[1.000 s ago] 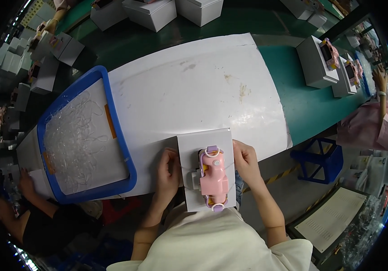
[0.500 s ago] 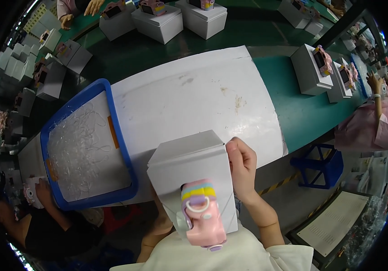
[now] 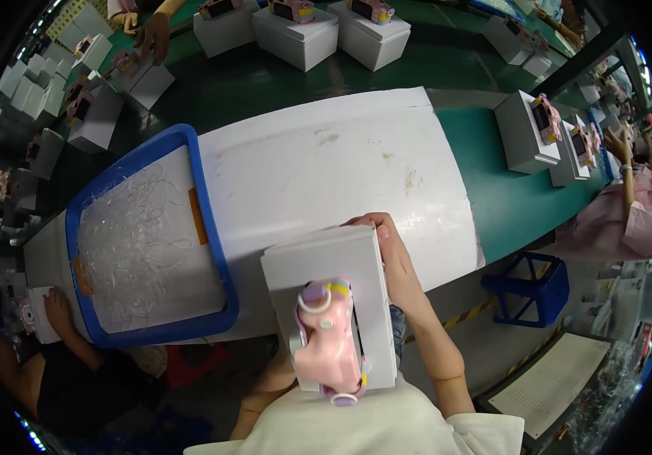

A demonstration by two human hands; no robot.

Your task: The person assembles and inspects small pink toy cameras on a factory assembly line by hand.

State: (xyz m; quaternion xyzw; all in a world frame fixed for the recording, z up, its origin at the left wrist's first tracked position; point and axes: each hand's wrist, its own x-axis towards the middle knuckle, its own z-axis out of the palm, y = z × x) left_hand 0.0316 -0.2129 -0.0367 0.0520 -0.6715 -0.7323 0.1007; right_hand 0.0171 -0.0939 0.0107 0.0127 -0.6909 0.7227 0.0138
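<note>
A white lidded box (image 3: 371, 303) is in front of my chest, over the near edge of the table. On its top lies a pink toy camera (image 3: 329, 334) with purple ends, a yellow band and a white ring-shaped strap loop. My right hand (image 3: 388, 241) is closed round the far right corner of the box, fingers over the far edge. My left forearm (image 3: 269, 383) reaches up to the box's left side; the box hides that hand and its fingers.
A white sheet (image 3: 303, 174) covers the table ahead. To its left, a blue-rimmed tray (image 3: 227, 292) holds clear plastic straps. More white boxes topped with toy cameras (image 3: 295, 38) stand beyond. A blue stool (image 3: 531, 288) is at right. Co-workers' hands (image 3: 155, 38) show around the edges.
My right hand has moved from the box's side to its far right corner. The box lid has levelled, and the toy camera has turned slightly. At far left, a co-worker's hand reaches to a box.
</note>
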